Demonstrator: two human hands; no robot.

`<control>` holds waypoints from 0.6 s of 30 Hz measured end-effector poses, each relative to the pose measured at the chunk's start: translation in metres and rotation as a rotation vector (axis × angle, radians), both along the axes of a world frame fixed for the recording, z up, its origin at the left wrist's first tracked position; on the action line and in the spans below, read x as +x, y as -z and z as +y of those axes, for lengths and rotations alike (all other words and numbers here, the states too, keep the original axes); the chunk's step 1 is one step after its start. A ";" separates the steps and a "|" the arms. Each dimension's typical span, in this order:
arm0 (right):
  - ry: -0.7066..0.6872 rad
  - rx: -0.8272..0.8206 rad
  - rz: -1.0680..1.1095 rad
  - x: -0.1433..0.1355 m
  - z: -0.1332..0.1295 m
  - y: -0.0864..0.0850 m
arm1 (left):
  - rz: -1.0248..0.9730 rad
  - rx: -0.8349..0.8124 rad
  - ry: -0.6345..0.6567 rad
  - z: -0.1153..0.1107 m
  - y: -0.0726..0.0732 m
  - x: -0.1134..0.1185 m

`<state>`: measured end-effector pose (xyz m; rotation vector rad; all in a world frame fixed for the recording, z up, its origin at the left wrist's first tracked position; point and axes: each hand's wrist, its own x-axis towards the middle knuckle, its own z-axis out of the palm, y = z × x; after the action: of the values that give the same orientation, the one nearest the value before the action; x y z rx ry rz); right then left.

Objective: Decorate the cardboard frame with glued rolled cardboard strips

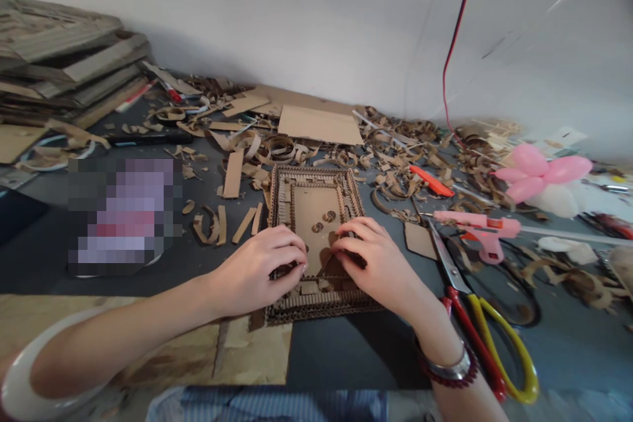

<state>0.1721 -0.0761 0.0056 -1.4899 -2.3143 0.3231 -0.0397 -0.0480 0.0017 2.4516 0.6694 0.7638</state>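
A rectangular cardboard frame (316, 211) with corrugated, ridged borders lies on the dark table, and small rolled cardboard pieces (324, 221) rest on its flat centre. My left hand (270, 267) is over the frame's left side, fingers curled and pinched together at the inner border; what they hold, if anything, is hidden. Over the right side is my right hand (370, 257), its fingers bent and closed close to the centre panel, near a small dark piece or shadow. Whatever is between those fingertips is too small to make out.
Large scissors (457, 283) and a pink glue gun (482, 227) lie on the right, near pink balloons (539, 171). An orange cutter (431, 181) is beyond the right hand. Cardboard scraps (232, 175) cover the back. A pixelated object (126, 217) and stacked cardboard (69, 59) are left.
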 end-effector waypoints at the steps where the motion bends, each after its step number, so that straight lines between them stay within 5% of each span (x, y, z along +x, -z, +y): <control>1: 0.004 0.001 -0.003 0.000 0.000 0.000 | -0.001 0.004 -0.002 0.000 0.000 0.000; 18: -0.037 -0.031 -0.011 -0.002 0.001 0.003 | 0.135 0.039 0.015 0.001 -0.005 -0.001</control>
<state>0.1701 -0.0752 0.0027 -1.4678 -2.3581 0.3632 -0.0409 -0.0470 0.0067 2.5581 0.6914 0.6148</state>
